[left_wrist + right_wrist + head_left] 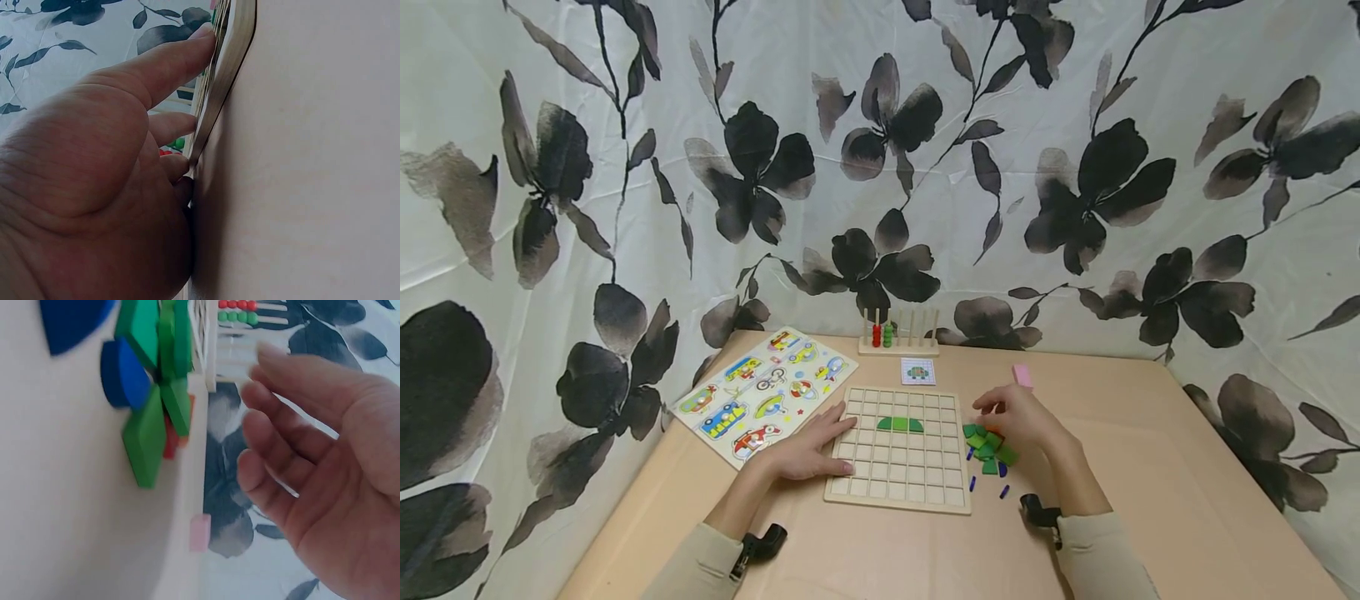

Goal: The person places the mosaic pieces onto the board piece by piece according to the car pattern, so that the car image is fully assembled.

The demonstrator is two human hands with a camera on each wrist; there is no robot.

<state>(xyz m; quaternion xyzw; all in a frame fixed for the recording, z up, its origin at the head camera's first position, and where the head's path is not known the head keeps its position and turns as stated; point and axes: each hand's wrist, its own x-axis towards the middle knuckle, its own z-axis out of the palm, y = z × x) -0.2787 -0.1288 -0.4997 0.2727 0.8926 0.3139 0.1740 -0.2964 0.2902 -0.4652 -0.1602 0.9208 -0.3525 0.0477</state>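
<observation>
Landmark: wooden grid board (898,447), lying flat on the surface (1150,467).

Left hand (808,450) rests palm-down on the board's left edge, fingers (164,65) straight and spread against the rim. Judged a steadying hold: it pins the board so it does not slide. Nothing is gripped.

Right hand (1018,417) hovers just right of the board, above the pile of green pieces (988,446). The right wrist view shows its fingers (275,447) loosely bent, apart from the pieces and holding nothing. The pile sits close to the board's right edge, probably for short reach.

Pieces: flat, painted blocks, mostly green, stacked loosely and overlapping. A few small blue pieces (1002,471) lie among and below them, and something red-orange (170,440) shows under the green ones. Shapes are partly blurred; some edges look straight, one blue piece rounded.

On the board: three green pieces (900,424) form a low dome in the upper middle rows; remaining cells bare wood.

Beyond the board: a small pattern card (918,371), a bead rack (898,335), and a pink block (1022,376). Left of the board: a vehicle puzzle (767,392).
</observation>
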